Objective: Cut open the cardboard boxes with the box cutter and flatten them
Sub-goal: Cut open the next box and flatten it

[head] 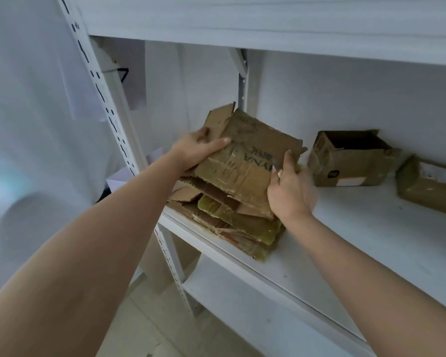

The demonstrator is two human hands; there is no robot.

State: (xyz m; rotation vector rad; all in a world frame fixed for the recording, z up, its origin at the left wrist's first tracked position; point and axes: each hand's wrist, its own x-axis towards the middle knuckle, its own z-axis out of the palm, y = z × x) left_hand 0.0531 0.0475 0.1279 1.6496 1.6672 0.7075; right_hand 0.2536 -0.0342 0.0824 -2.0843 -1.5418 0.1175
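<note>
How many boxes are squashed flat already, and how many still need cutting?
Several flattened boxes lie in a pile. The left hand and right hand hold another flattened box over it. Two boxes look uncut: an open box and a taped box.

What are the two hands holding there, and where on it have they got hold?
A flattened cardboard box, lifted above the stack of flattened boxes. The left hand grips its left edge, the right hand its right edge near the lower corner.

White shelf (345,228), flattened cardboard stack (242,228), 2 boxes (350,161)
</note>
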